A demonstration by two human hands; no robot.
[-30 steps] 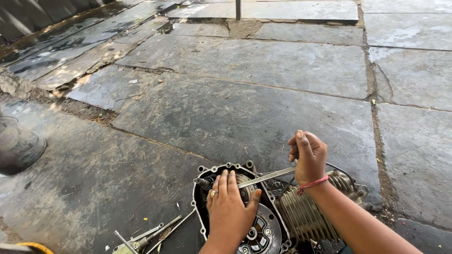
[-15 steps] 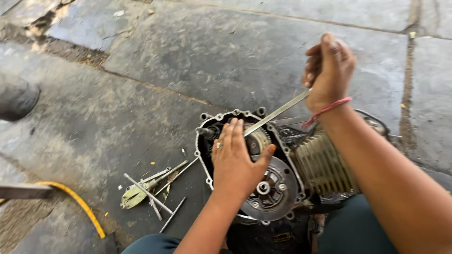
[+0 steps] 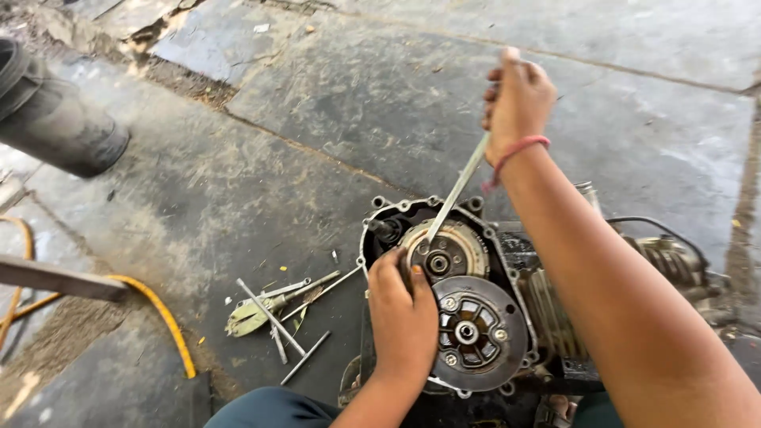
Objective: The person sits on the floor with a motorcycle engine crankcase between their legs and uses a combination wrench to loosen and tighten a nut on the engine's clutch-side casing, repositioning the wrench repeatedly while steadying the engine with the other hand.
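Grey stone slabs (image 3: 261,190), stained and cracked, carry an opened motorcycle engine (image 3: 476,317) near their lower right edge, its side cover off so the round clutch plate (image 3: 476,333) and a smaller gear hub (image 3: 445,252) show inside the casing. The left hand (image 3: 403,313) lies flat against the casing's left side, fingers together and curled over the rim beside the clutch plate, pressing on the metal. The right hand (image 3: 517,99) is raised well above the engine, closed in a fist around the upper end of a long silver wrench (image 3: 453,196); the tool slants down to the left and its lower end sits on the gear hub. A red thread bracelet (image 3: 515,154) circles that wrist. Finned cylinder ribs (image 3: 547,313) show under the right forearm. Left of the engine, near the slabs' lower edge, lie loose bolts and rods (image 3: 277,321) beside a yellowish pair of pliers (image 3: 247,317). A yellow hose (image 3: 162,317) curves along the left edge, and a dark rubber tyre (image 3: 55,119) rests in the upper left corner.
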